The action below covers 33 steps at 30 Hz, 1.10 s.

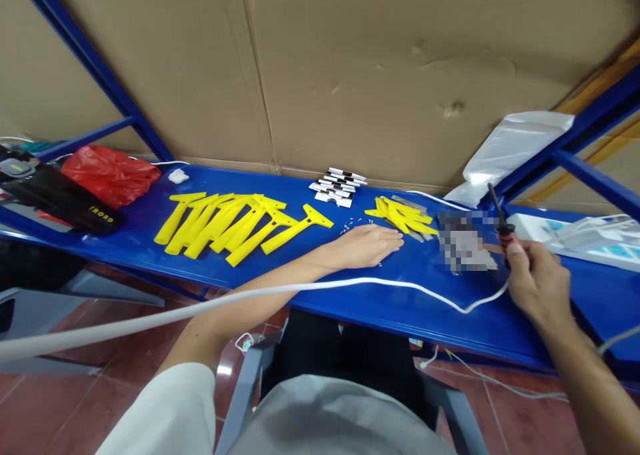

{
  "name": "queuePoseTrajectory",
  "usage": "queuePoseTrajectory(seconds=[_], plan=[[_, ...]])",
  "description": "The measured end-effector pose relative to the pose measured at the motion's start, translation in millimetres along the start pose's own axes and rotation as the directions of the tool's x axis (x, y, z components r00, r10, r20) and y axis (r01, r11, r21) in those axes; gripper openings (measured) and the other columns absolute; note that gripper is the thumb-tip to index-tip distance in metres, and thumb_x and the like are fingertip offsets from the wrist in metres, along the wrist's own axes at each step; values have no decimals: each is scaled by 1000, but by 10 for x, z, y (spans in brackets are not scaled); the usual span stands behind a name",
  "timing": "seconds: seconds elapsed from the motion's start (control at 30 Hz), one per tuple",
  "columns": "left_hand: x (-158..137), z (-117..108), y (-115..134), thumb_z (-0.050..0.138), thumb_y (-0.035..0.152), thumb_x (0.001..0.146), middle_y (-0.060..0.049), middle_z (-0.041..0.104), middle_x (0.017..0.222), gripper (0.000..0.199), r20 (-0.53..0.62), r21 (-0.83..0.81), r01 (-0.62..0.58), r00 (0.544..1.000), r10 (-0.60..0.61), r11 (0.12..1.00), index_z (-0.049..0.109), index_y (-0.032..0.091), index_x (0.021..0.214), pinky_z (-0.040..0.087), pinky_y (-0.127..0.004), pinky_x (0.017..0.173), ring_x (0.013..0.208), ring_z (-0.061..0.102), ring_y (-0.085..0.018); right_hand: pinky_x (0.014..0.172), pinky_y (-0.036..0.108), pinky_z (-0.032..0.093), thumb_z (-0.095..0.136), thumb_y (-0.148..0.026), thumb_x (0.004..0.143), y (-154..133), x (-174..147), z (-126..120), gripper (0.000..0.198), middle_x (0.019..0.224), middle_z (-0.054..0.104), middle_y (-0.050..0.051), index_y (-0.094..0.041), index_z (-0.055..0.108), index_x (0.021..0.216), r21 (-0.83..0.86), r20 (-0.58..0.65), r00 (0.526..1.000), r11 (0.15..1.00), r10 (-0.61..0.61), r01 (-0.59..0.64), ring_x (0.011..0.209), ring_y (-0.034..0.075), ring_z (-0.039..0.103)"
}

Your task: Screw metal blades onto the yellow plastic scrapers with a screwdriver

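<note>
The right grip (pixel 540 278) is wrapped around a red-handled screwdriver (pixel 507 233), shaft upward, while the left grip (pixel 367 247), its pinch impossible to tell, lies beside small screws (pixel 371 221) and yellow plastic pieces (pixel 400 215) on the blue worktop (pixel 295 191).

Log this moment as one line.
left hand: palm down beside small loose pieces | right hand: gripping red-handled tool | yellow T-shaped handles: lying at left

red-handled tool (pixel 508 235) in right hand (pixel 539 278), left hand (pixel 371 245) beside yellow pieces (pixel 397 213)
</note>
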<state>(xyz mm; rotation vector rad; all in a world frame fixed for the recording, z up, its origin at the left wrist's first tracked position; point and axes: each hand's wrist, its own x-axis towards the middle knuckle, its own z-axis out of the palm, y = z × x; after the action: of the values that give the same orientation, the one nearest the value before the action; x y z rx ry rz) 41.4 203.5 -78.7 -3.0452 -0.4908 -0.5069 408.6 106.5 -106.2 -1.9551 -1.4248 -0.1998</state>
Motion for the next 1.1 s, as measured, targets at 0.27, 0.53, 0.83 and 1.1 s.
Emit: queuePoseTrajectory(seconds=[0.27, 0.53, 0.83, 1.1], plan=[[33, -89, 78, 48, 20, 118, -10, 80, 142, 37, -55, -70, -13, 998, 9, 997, 80, 16, 138, 56, -40, 115, 137, 73, -24, 119, 59, 50, 45, -56, 101, -87, 41, 44, 39, 139, 76, 20, -24, 67, 100, 126, 144, 980, 985, -138, 120, 135, 38, 68], [21, -94, 127, 49, 23, 118, -11, 79, 145, 37, -22, -76, -11, 1000, 9, 997, 79, 15, 139, 54, -41, 116, 138, 71, -26, 106, 63, 55, 44, -56, 99, 32, -8, 0, 39, 107, 77, 20, -24, 65, 99, 59, 50, 998, 997, -44, 41, 119, 43, 70], [290, -111, 40, 46, 26, 118, -16, 75, 146, 39, -61, 22, 71, 996, -69, 997, 75, 12, 141, 46, -44, 123, 141, 65, -28, 120, 62, 48, 43, -52, 103, -84, -29, 43, 36, 136, 76, 20, -24, 65, 102, 146, 33, 986, 977, -162, 156, 137, 38, 66], [585, 34, -259, 65, 33, 109, -27, 58, 158, 54, 94, 88, 327, 938, -334, 941, 62, 8, 157, 54, -55, 114, 142, 59, -43, 101, 58, 56, 44, -56, 98, -16, -134, -34, 40, 113, 80, 19, -24, 67, 104, 87, 15, 992, 989, -121, 120, 116, 41, 71]])
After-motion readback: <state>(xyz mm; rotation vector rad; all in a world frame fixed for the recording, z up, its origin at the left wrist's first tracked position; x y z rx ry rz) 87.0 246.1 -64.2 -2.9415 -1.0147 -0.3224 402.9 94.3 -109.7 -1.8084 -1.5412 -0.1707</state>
